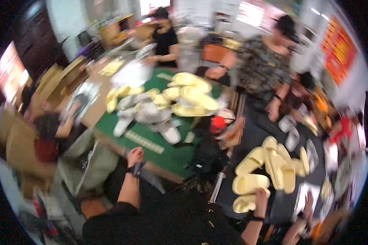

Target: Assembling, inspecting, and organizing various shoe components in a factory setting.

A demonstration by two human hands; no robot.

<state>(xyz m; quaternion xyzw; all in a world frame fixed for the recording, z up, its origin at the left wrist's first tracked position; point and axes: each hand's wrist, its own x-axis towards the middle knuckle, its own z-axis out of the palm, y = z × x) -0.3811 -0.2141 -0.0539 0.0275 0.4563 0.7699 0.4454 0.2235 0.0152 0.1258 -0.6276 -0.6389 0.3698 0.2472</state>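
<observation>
- The black worktop (282, 202) filled the right side, its near edge by the person's body.
- The green worktop (173, 157) stood to the left, with slippers heaped over it.
- Cardboard boxes (26, 147) leaned at far left.
- A co-worker in a patterned top (257, 61) stood beyond the black worktop.
- The red banner (339, 51) on the right wall bore yellow writing, too blurred to read.
- Pale yellow slippers (194, 96) and grey slippers (151, 112) lay jumbled on the green worktop; any marking was lost in blur.
- More yellow slippers (274, 167) lay loosely grouped on the black worktop.
- A white sheet (301, 196) lay near them, another hand (308, 204) over it.
- The nearest yellow slipper (243, 204) lay at the black worktop's near edge, beside the right hand (261, 199); whether that grip had closed on it, I could not tell.
- The left hand (135, 157) hung by the green worktop's edge, its grip curled into a loose fist.
- A dark wristband (255, 218) circled the right wrist.
</observation>
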